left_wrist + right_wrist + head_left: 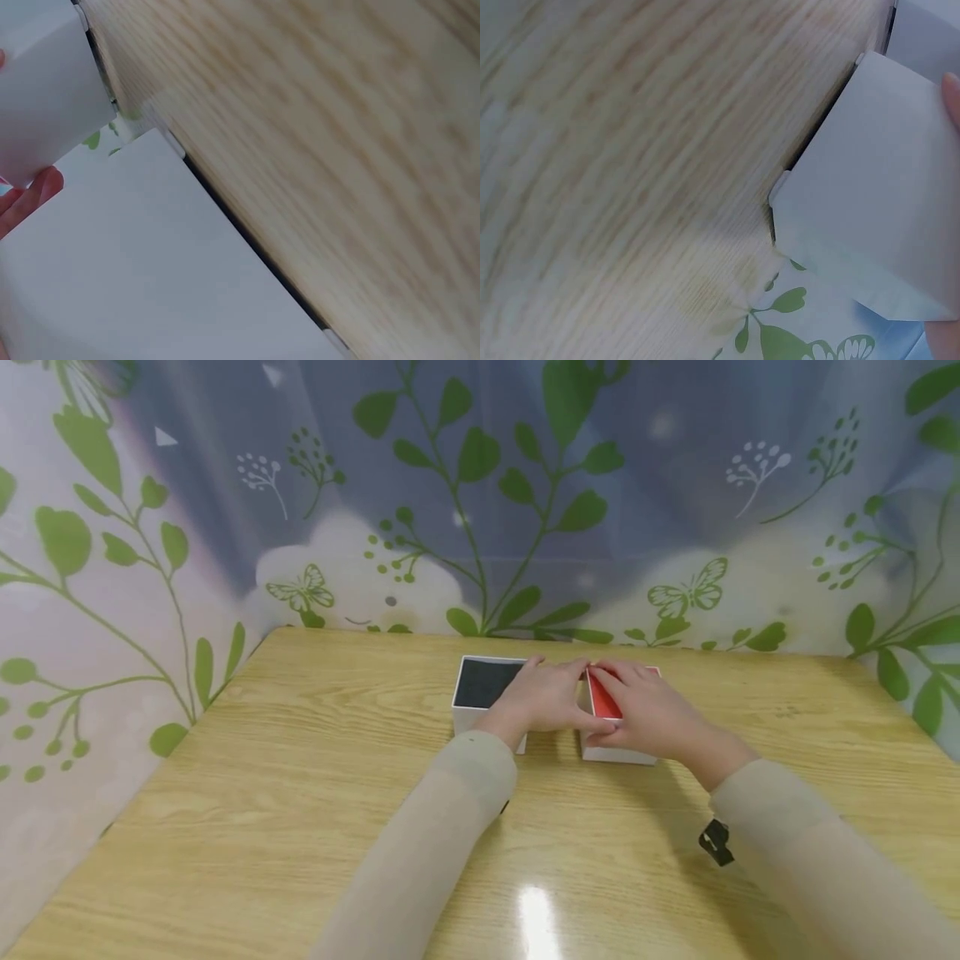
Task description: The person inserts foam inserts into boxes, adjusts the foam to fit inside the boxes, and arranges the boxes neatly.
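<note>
Two white boxes stand side by side on the wooden table. The left box (pixel 483 683) has a dark top face, partly covered by my left forearm and hand. Red shows on top of the right box (pixel 622 757). Reaching across, my left hand (pixel 551 697) has thumb and fingers at the right box's left edge; its fingertips touch a corner of that box (pixel 52 97) in the left wrist view. My right hand (pixel 656 706) spans the same box from above, thumb on the near side and fingers toward the far edge. In the right wrist view the box's white side (pixel 862 187) shows.
The wooden tabletop (pixel 262 793) stretches in front and to both sides. Behind it hangs a curtain (pixel 525 527) printed with leaves and butterflies. A small black clip-like piece (pixel 716 843) sits beneath the right sleeve.
</note>
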Demonstrator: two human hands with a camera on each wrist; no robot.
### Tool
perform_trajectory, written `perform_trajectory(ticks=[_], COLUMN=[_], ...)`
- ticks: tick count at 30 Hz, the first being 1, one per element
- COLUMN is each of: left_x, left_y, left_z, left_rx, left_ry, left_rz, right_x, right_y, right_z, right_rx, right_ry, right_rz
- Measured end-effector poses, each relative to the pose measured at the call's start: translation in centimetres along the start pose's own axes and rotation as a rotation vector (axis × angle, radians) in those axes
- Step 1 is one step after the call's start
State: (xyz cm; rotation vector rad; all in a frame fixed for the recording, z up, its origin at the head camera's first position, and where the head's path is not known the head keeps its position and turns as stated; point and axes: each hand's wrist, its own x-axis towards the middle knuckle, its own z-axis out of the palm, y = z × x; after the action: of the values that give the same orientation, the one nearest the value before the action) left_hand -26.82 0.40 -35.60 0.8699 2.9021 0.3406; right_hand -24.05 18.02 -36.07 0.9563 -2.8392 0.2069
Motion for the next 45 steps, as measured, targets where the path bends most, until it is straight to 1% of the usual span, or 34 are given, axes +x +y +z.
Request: perform_trajectory(ticks=[8, 18, 23, 27, 30, 32, 36, 38, 41, 45], left_x=[0.1, 0.0, -0.1, -0.1, -0.1, -0.1, -0.3, -0.4, -0.5, -0.5], left_y=[0.1, -0.3, -0.4, -0.2, -0.1, 0.0, 0.0, -0.1, -0.1, -0.1], left_z=[-0.1, 0.0, 0.1, 0.0, -0.1, -0.1, -0.2, -0.3, -0.4, -0.5], left_rx=[0.005, 0.025, 0.010, -0.002, 0.001, 0.004, -0.004, -0.023, -0.045, -0.051], left_ry=[0.001, 0.001, 0.003, 0.012, 0.013, 0.014, 0.012, 0.018, 0.046, 0.098], left_rz=[0.008, 0.014, 0.021, 0.039, 0.038, 0.030, 0.018, 0.018, 0.028, 0.036], right_x=[0.0, 0.3, 0.3, 0.1, -0.4, -1.0, -2.0, -2.3, -2.6, -2.6], right_y=[0.0, 0.1, 0.0, -0.1, -0.3, -0.6, -1.3, -1.5, -1.6, -1.6], right_z=[-0.1, 0.5, 0.5, 0.4, 0.1, 0.0, -0.1, 0.0, 0.3, 0.5], right_rx=[-0.016, -0.008, 0.000, -0.029, -0.059, -0.052, 0.035, 0.087, 0.112, 0.094], right_ry=[-0.019, -0.011, -0.008, 0.008, 0.026, 0.035, 0.078, 0.108, 0.164, 0.222], right_rz=[0.011, 0.012, 0.002, -0.026, -0.056, -0.056, -0.028, -0.027, -0.060, -0.102])
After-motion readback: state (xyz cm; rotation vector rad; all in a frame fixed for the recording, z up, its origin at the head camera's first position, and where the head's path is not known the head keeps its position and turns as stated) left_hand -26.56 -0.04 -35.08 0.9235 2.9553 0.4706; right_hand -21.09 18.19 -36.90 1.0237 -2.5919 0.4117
